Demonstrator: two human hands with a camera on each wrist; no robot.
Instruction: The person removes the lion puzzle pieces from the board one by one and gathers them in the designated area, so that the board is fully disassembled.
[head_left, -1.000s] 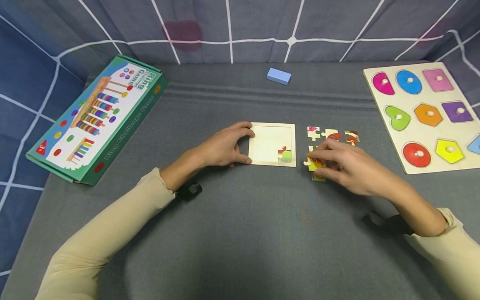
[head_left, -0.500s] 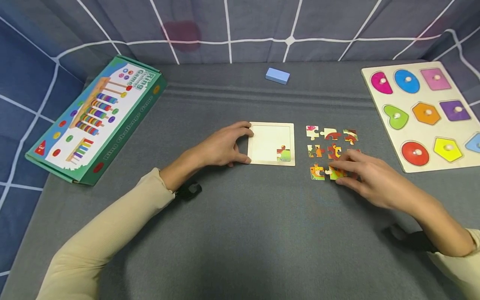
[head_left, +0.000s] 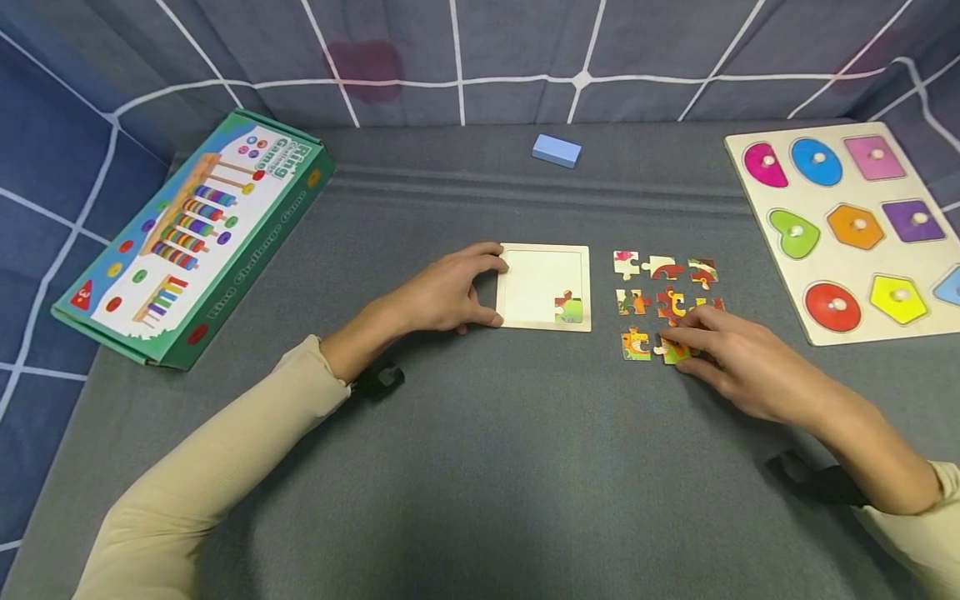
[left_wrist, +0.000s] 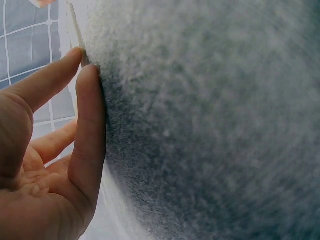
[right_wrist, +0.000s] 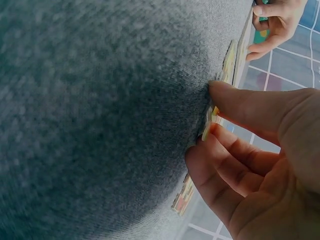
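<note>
My left hand [head_left: 446, 292] holds the left edge of a square wooden puzzle tray [head_left: 532, 279], fingers near the far corner and thumb near the close one. One green and red jigsaw piece [head_left: 570, 310] lies in the tray's lower right corner. To the right, my right hand [head_left: 738, 362] pinches a green and yellow jigsaw piece [head_left: 675, 352] between thumb and fingers, low over the cloth. Beside it sits an orange giraffe-print piece [head_left: 635, 343]. Several more loose pieces [head_left: 663, 267] lie in rows behind; the right fingers partly cover some.
A green ring game box [head_left: 202, 233] lies at the left. Back in the middle is a small blue block [head_left: 557, 152]. At the right lies a wooden knob puzzle board [head_left: 806, 287] with coloured shapes. A grid-patterned cloth [head_left: 517, 50] hangs behind the grey table.
My right hand has carried its jigsaw piece right and nearer, from over the left-hand loose pieces to the front row, uncovering those pieces. The left hand and tray stay put.
</note>
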